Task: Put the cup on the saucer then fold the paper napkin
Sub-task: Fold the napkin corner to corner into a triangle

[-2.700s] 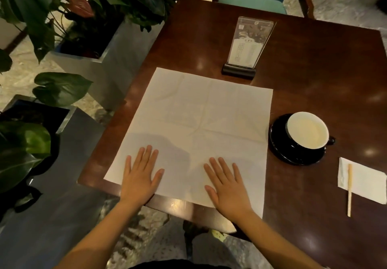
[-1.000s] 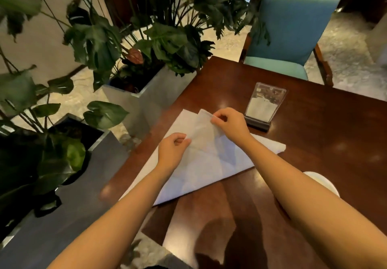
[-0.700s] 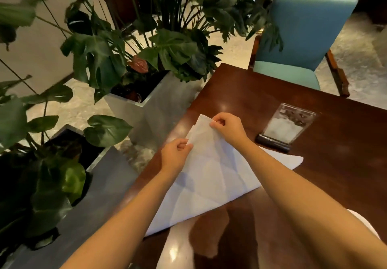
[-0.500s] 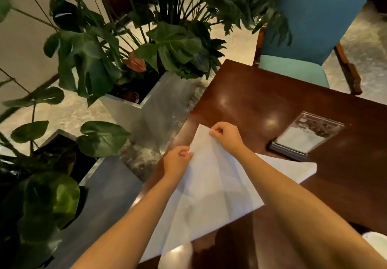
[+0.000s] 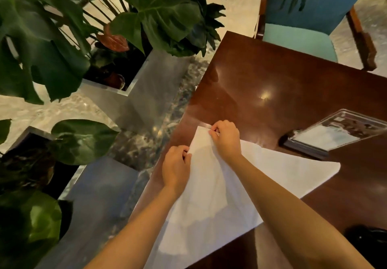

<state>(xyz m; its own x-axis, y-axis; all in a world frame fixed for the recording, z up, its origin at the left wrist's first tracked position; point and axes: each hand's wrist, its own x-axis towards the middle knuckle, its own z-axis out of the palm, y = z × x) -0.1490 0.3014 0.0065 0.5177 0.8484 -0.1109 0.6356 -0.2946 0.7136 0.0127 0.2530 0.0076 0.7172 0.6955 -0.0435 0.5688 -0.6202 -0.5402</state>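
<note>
A white paper napkin [image 5: 211, 204] lies folded over on the dark wooden table [image 5: 272, 80], with its upper layer drawn towards the table's left edge. My left hand [image 5: 176, 169] pinches the napkin's left edge. My right hand [image 5: 226, 138] pinches the far corner of the folded layer. A sliver of the black saucer [image 5: 368, 240] shows at the lower right, beyond my right forearm. The cup is out of view.
A clear acrylic menu stand [image 5: 335, 134] stands just right of the napkin. A teal chair [image 5: 303, 40] sits at the table's far side. Metal planters [image 5: 134, 93] with large-leaved plants [image 5: 159, 15] stand close along the table's left edge.
Both hands went from lying flat on the spread napkin to pinching its near edge and carrying it over to the far left. My view swung left, so the cup left the frame.
</note>
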